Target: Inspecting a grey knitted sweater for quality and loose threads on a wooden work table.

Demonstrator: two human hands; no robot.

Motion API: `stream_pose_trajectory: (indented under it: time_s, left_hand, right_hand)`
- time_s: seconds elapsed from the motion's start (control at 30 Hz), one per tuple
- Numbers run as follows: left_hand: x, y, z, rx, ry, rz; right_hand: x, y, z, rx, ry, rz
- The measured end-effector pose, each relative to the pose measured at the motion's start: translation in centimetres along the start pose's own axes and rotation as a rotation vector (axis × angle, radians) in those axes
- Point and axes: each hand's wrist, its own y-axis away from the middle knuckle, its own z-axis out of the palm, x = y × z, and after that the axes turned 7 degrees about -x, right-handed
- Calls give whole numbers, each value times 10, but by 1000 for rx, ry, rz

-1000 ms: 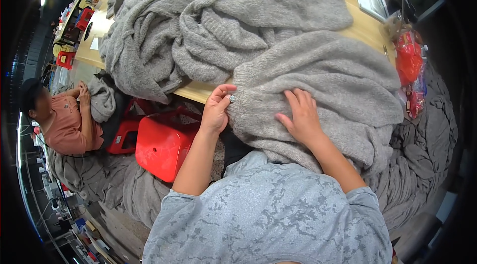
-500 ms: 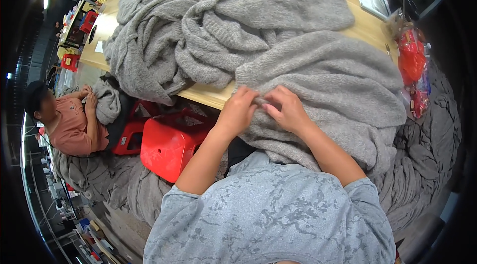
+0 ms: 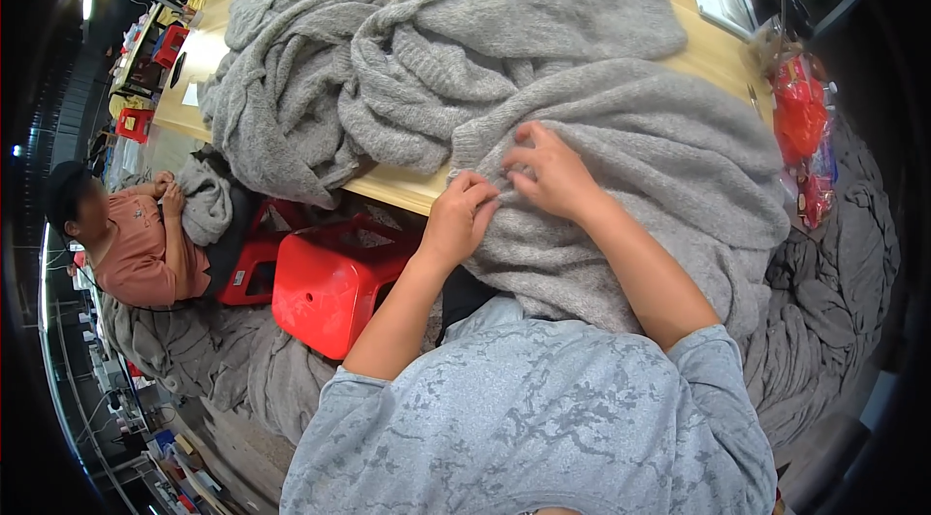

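Grey knitted sweater lies draped over the near edge of the wooden table, hanging toward the person's lap. Left hand pinches a fold of its edge; right hand rests just beside, fingers bunching the same knit. A red plastic stool stands below.

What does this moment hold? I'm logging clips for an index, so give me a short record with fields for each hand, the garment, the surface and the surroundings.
left hand: left hand pinches the near edge of the grey knit sweater
right hand: right hand rests on the same sweater, fingers bent, close beside the left
garment: draped over the table edge toward the person
surface: wooden table, with a heap of grey knitwear
surroundings: red plastic stool below the table; seated co-worker at left holding grey fabric
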Motion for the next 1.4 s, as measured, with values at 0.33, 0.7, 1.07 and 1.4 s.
stream_pose_trajectory:
  time_s: [0.33, 0.7, 1.07, 1.4]
  left_hand:
    - [-12, -20, -2, -101, 96, -219]
    - [-23, -20, -10, -216, 540, -388]
    - [-13, -13, -7, -369, 594, -400]
    - [-2, -1, 3, -127, 14, 34]
  right_hand:
    - [-8, -8, 6, -82, -458, 306]
    - [-2, 9, 20, -184, -593, 387]
    - [-14, 16, 11, -251, -553, 371]
    - [-3, 6, 7, -72, -87, 0]
